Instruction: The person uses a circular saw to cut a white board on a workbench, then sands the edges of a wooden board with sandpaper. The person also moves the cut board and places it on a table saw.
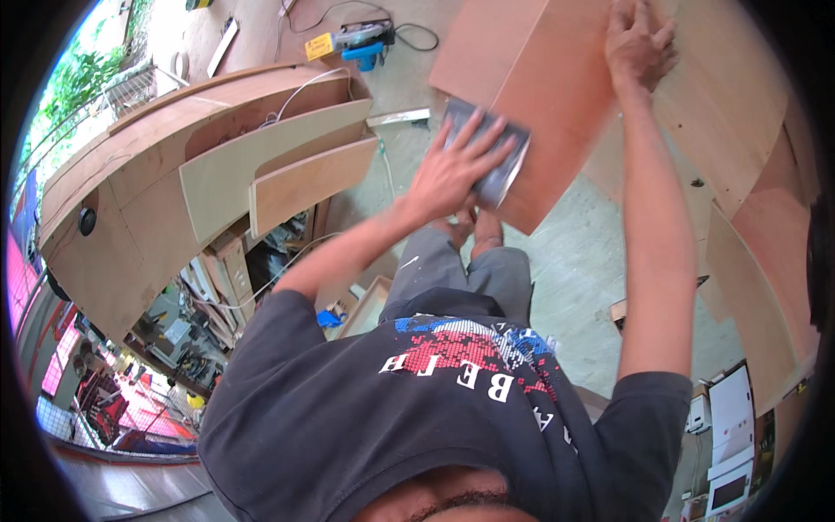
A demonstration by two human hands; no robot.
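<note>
Flatly, the left hand presses with spread fingers on a dark sheet, which lies under the palm and fingers and sticks out at the near and right sides; it is laid over rather than clenched. Beneath the sheet is a reddish-brown board, its near corner pointing toward the person's bare feet. At the board's far right edge rests the right hand, fingers partly bent; whether they clasp the edge I cannot tell. Farther out, a plywood panel stands to the right, a curved wooden counter to the left, and a blue-and-grey power tool lies far left.
</note>
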